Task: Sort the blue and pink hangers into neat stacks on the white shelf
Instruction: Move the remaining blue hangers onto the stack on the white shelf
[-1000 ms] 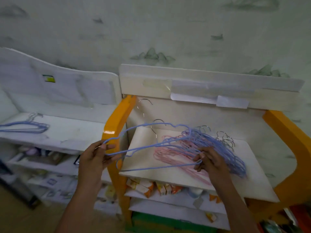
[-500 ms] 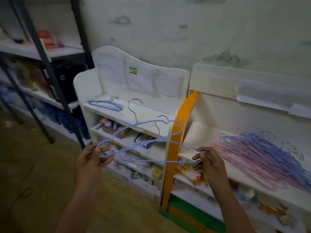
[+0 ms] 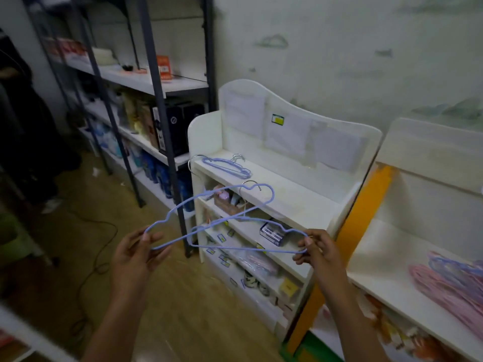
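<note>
Two blue wire hangers are held in the air in front of the white shelf (image 3: 295,202). My left hand (image 3: 136,254) pinches the end of one blue hanger (image 3: 209,202), whose metal hook points toward the shelf. My right hand (image 3: 317,250) pinches the end of the other blue hanger (image 3: 245,248), which lies nearly flat. A small stack of blue hangers (image 3: 228,167) rests on the white shelf's top board at its left end. A mixed pile of pink hangers (image 3: 449,291) and blue hangers (image 3: 454,265) lies on the shelf at the right.
An orange post (image 3: 366,212) separates the white shelf from the right-hand shelf (image 3: 384,273). Small boxes and packets fill the white shelf's lower boards. A dark metal rack (image 3: 156,105) with boxes stands to the left. A black cable (image 3: 96,259) runs across the wooden floor.
The view has swung left, away from the mixed pile, toward the white shelf. Both hands carried the blue hangers along, and the two hangers now spread apart, one in each hand.
</note>
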The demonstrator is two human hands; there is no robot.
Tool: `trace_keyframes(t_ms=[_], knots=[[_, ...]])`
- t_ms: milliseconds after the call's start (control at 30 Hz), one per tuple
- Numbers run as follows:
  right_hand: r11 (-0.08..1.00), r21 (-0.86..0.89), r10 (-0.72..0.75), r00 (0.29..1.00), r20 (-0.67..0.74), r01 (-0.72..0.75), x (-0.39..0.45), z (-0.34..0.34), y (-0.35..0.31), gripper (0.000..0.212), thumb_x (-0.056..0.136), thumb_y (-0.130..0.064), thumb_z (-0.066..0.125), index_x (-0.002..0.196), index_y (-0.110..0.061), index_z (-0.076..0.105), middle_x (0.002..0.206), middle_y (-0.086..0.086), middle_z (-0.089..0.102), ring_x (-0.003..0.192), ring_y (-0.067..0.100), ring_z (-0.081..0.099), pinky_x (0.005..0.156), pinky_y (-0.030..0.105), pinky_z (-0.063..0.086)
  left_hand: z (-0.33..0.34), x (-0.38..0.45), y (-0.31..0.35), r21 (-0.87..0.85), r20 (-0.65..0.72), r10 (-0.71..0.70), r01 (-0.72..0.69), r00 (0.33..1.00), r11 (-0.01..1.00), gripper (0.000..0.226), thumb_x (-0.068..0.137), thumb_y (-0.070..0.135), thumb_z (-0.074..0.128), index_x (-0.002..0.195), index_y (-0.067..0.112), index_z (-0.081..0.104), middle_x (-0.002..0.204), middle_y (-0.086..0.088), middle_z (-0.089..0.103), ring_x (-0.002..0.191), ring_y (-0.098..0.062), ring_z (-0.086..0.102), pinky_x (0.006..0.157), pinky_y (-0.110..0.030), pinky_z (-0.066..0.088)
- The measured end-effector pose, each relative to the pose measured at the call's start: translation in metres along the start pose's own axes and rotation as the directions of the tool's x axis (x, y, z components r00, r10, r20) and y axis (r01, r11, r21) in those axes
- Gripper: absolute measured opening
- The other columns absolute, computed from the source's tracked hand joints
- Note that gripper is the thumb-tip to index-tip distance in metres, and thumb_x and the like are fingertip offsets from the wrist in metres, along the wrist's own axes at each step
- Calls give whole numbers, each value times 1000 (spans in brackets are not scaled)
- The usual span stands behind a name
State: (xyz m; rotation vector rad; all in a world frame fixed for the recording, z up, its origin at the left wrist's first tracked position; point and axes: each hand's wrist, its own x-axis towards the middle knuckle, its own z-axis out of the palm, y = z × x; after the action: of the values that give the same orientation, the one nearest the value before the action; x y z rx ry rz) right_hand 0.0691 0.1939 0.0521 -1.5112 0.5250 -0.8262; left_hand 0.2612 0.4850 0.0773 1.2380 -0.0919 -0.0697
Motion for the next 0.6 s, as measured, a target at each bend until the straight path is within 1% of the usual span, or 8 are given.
trace_keyframes(t_ms=[100, 200, 267, 333, 367, 467, 600], knots=[[1000, 7, 5, 1000, 11, -5, 30, 18, 10, 13, 101, -4, 48, 104, -9, 60, 82, 12, 65, 59, 37, 65, 58, 37, 57, 4, 24, -2, 4, -27, 18, -18, 999, 1000, 13, 101, 11, 49, 107, 10, 60, 94, -10, 68, 71, -18, 73, 68, -28, 61], [1000, 6, 4, 999, 32, -4, 67, 38, 18, 11, 101, -5, 49, 106, -4, 58, 85, 16, 65, 58, 37, 65, 59, 40, 58, 11, 56, -4, 14, -51, 37, -36, 998, 999, 16, 100, 11, 48, 111, 6, 59, 92, -11, 66, 68, -18, 72, 66, -27, 61], [1000, 8, -8, 999, 44, 8, 94, 52, 20, 11, 101, -4, 49, 105, -2, 58, 84, 18, 64, 57, 34, 65, 56, 36, 57, 19, 80, -5, 13, -66, 39, -38, 997, 999, 17, 101, 11, 48, 113, 5, 59, 92, -10, 66, 67, -17, 72, 65, -27, 61], [1000, 8, -23, 998, 51, 22, 122, 65, 19, 11, 101, -4, 49, 103, -3, 59, 82, 16, 64, 56, 32, 65, 53, 29, 54, 29, 105, -5, 6, -80, 48, -47, 996, 999, 16, 101, 12, 48, 111, 6, 60, 91, -9, 65, 69, -15, 72, 67, -28, 61], [1000, 10, -20, 998, 54, 20, 135, 71, 19, 11, 100, -4, 49, 103, -4, 60, 81, 15, 64, 56, 32, 65, 53, 28, 54, 35, 118, -5, 6, -82, 51, -51, 995, 999, 16, 101, 13, 49, 109, 7, 60, 90, -8, 65, 70, -15, 72, 68, -29, 61], [1000, 8, -6, 998, 62, 6, 175, 82, 22, 12, 100, -2, 49, 103, -4, 60, 82, 13, 64, 56, 33, 65, 56, 32, 56, 54, 152, -9, 11, -100, 59, -58, 993, 998, 16, 101, 13, 49, 108, 8, 62, 89, -6, 66, 72, -14, 72, 70, -31, 61], [1000, -7, 7, 998, 63, -7, 219, 88, 33, 13, 101, -4, 49, 102, -8, 61, 86, 16, 63, 60, 41, 65, 61, 39, 57, 75, 189, -24, -6, -132, 37, -39, 991, 999, 14, 100, 12, 51, 106, 9, 63, 89, -7, 67, 71, -16, 72, 69, -31, 61]])
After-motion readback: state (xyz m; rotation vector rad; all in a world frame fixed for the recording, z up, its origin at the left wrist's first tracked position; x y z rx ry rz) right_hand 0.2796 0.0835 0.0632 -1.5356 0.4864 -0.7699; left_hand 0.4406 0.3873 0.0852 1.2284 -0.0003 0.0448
